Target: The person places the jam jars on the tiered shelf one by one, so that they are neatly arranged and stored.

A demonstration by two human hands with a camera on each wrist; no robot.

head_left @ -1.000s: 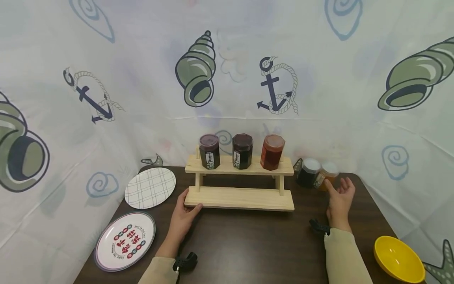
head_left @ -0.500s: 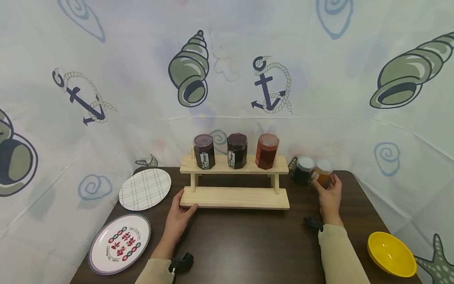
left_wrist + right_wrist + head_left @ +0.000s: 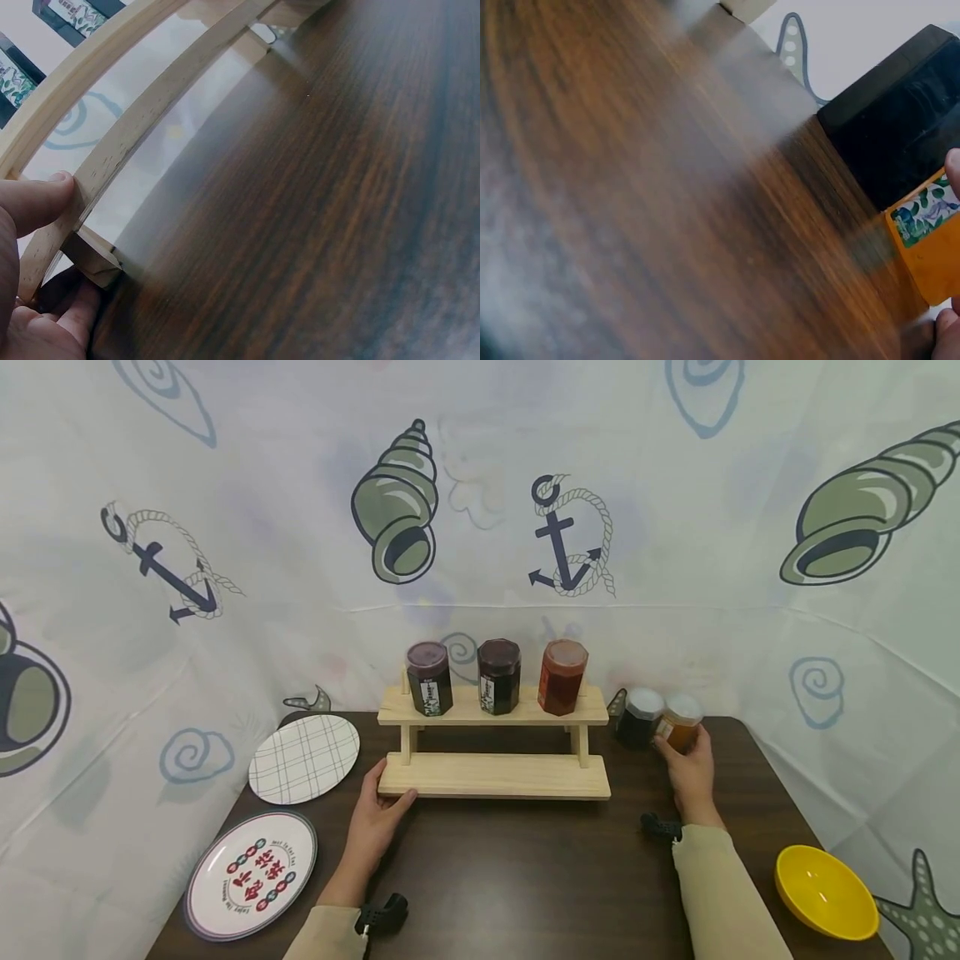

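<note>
My left hand (image 3: 375, 814) grips the left end of the lower board of a two-tier wooden shelf (image 3: 495, 775). In the left wrist view the thumb (image 3: 45, 201) presses the board's front edge, with fingers curled beneath. At the back right, my right hand (image 3: 690, 772) holds an orange jar (image 3: 678, 727) with a white lid between thumb and fingers. Close against it on the left stands a dark jar (image 3: 639, 720), also white-lidded. On the upper board stand a purple-lidded jar (image 3: 429, 681), a dark red jar (image 3: 498, 678) and a red jar (image 3: 562, 679).
Along the left side of the dark table (image 3: 510, 877) lie a checked plate (image 3: 303, 760) and a plate with red lettering (image 3: 251, 877). A yellow bowl (image 3: 825, 893) sits at the right edge. A patterned cloth (image 3: 300, 510) hangs behind.
My right hand has moved in to the orange jar, its fingers closing round it. The left hand keeps its grip on the shelf. The head view has shifted slightly right.
</note>
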